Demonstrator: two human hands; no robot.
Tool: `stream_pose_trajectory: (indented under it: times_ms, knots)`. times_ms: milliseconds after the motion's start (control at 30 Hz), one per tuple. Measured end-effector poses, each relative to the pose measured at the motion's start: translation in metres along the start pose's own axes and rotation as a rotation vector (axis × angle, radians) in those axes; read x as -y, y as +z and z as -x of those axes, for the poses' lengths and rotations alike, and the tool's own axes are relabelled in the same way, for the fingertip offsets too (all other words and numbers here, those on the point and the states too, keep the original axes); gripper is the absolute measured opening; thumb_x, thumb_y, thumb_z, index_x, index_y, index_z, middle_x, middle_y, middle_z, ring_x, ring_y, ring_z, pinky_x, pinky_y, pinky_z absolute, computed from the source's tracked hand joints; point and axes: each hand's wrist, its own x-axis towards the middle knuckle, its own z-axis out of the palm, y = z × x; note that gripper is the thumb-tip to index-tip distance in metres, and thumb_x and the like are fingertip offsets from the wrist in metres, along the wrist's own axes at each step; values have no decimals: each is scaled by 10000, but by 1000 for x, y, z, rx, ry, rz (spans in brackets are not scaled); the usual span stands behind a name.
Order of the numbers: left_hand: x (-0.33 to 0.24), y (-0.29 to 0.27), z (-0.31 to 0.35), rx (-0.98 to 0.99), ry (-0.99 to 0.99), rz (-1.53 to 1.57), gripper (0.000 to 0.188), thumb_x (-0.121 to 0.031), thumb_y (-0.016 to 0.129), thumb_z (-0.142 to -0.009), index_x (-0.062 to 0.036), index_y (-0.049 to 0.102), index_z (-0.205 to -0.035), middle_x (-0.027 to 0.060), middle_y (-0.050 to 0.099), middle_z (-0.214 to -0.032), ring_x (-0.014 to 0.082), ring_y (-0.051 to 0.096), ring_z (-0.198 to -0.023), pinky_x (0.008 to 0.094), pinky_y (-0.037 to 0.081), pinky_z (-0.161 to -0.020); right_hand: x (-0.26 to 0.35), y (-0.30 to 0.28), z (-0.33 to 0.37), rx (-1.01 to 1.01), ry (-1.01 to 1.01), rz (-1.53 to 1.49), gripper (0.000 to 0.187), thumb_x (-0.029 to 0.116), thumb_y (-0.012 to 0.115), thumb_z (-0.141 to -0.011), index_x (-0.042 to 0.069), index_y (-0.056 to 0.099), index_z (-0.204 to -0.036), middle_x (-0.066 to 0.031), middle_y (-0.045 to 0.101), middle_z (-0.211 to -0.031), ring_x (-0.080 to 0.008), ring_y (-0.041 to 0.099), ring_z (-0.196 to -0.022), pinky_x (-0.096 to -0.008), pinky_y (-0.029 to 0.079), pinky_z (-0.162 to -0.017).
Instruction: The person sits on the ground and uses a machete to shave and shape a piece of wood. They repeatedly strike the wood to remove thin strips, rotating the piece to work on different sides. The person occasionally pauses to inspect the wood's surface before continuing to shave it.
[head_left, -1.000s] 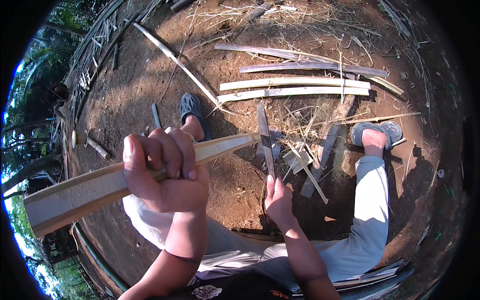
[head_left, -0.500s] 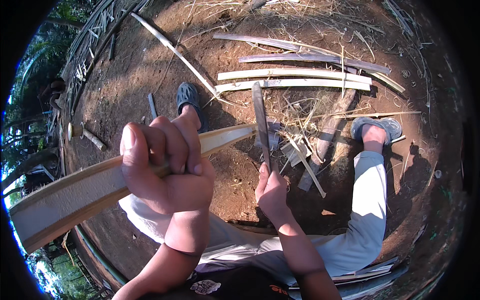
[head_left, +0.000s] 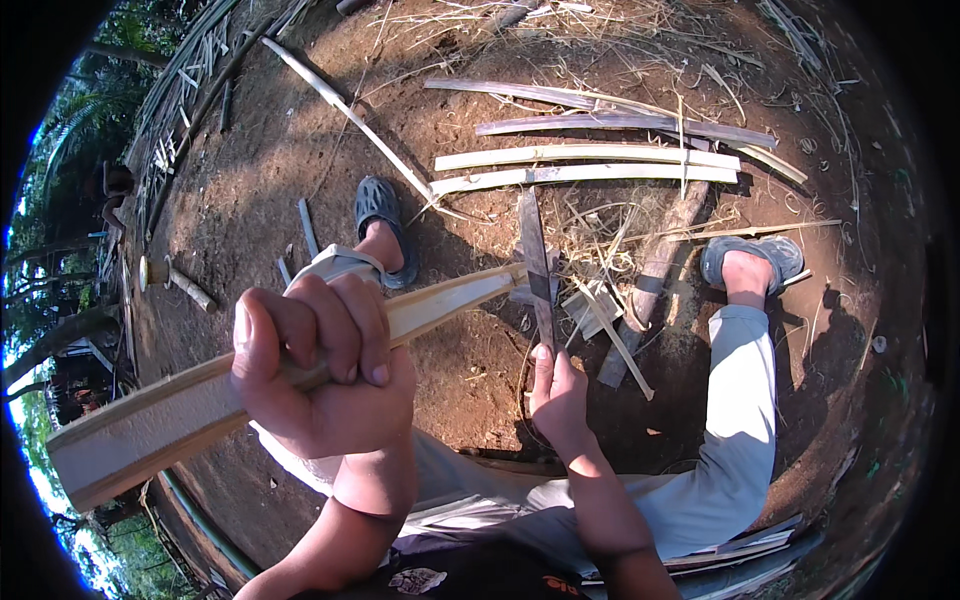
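Note:
My left hand [head_left: 325, 365] is closed around a long split bamboo strip [head_left: 150, 425]. The strip's wide, pale end lies at the lower left and its far end narrows toward the middle of the view. My right hand [head_left: 562, 400] grips a long-bladed knife [head_left: 533, 240], its dark blade pointing up and away from me. The handle is hidden in my fingers. The blade crosses the strip's far end; whether it touches or cuts there I cannot tell. A thin curled shaving [head_left: 524, 400] shows beside my right wrist.
Several split bamboo strips [head_left: 600, 173] lie on the dirt ahead. A wooden log [head_left: 648, 290] with loose shavings [head_left: 603, 300] around it is between my feet in dark clogs [head_left: 378, 215]. A long pole [head_left: 330, 95] lies at the far left, and more strips [head_left: 740, 550] lie at the lower right.
My right hand and the knife have shifted slightly right and toward me. The bamboo strip's wide end has moved a little right and down with my left hand.

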Motion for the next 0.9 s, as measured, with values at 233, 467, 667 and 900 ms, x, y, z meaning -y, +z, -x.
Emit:
stream_pose_trajectory:
  times_ms: [233, 467, 667, 900]
  knots:
    - [4, -2, 8, 30, -18, -44, 398, -308, 369, -996, -153, 287, -639, -8, 278, -483, 98, 269, -381, 242, 276, -440, 6, -3, -1, 80, 19, 98, 192, 199, 488, -1006, 30, 575, -1032, -211, 621, -738, -420, 623, -663, -455, 483, -568]
    - [5, -4, 8, 21, 4, -59, 392, -315, 376, -990, -153, 283, -646, -5, 281, -487, 93, 272, -389, 239, 274, -442, 39, 0, 9, 25, -162, -11, 181, 153, 482, -997, 28, 596, -1061, -148, 536, -585, -261, 582, -516, -369, 436, -486]
    - [5, -5, 10, 58, 1, -125, 383, -316, 385, -986, -149, 284, -656, -2, 282, -494, 91, 270, -391, 232, 262, -435, 20, -1, -12, 16, -107, 309, 163, 190, 513, -984, 44, 556, -1041, -188, 626, -693, -397, 633, -603, -468, 495, -517]
    - [6, -1, 9, -18, -8, -103, 393, -312, 404, -983, -150, 284, -646, -6, 277, -501, 88, 263, -389, 229, 233, -405, -1, 13, -8, 53, 18, 348, 145, 174, 514, -976, 42, 528, -1034, -190, 614, -684, -408, 627, -636, -493, 482, -547]
